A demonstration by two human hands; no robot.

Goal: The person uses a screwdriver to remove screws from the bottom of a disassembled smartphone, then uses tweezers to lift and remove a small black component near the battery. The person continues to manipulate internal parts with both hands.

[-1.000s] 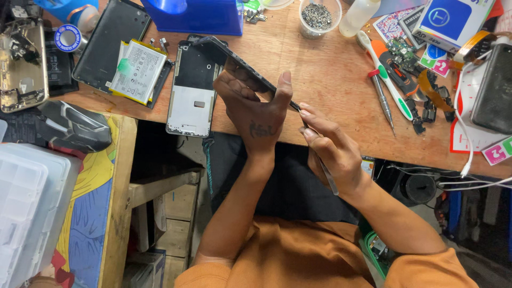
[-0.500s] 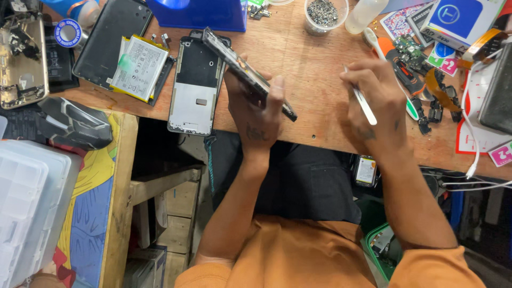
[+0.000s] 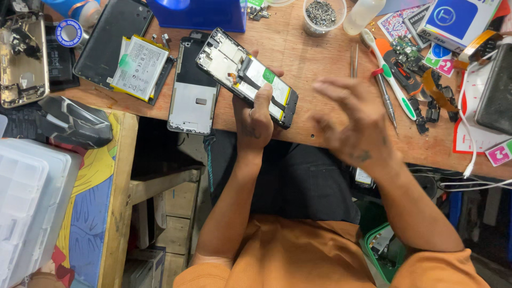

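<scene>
An opened phone (image 3: 246, 76), battery still seated, is being gripped over the wooden bench (image 3: 320, 53) by the left hand (image 3: 255, 118), while the blurred right hand (image 3: 354, 125) is being held empty, fingers spread, near the tweezers (image 3: 353, 60).

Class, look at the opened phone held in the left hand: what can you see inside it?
Inside the opened phone, a battery and circuit parts show. The left hand covers its lower edge, and anything beneath the battery is hidden.

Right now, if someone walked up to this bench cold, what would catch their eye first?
Probably the opened phone, its insides and battery showing, gripped in the left hand over the middle of the wooden table. Next, the right hand, blurred, empty and with its fingers spread, hovering just right of it. Then the clutter: a loose battery at upper left, and tweezers and a screwdriver at right.
</scene>
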